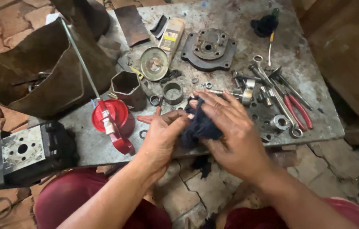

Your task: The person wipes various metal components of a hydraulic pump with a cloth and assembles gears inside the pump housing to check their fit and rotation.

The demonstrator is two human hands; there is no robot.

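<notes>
Head cam: L hand (162, 135) & R hand (230, 131) both closed round a dark blue rag (200, 126), held betw. them over front edge of metal table (315, 93); red oil can (113, 121) just left

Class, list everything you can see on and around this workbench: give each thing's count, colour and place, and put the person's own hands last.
Grey metal worktable: one, centre.
Dark blue cloth rag: one, between both hands.
Red oil can with long spout: one, table left.
Red-handled pliers: one, table right.
Grey round-faced metal flange plate: one, table top.
Dark hexagonal metal socket: one, beside can.
Black metal pump housing: one, lower left.
Brown leather bag: one, upper left.
Left hand: holding rag.
Right hand: holding rag.
</notes>
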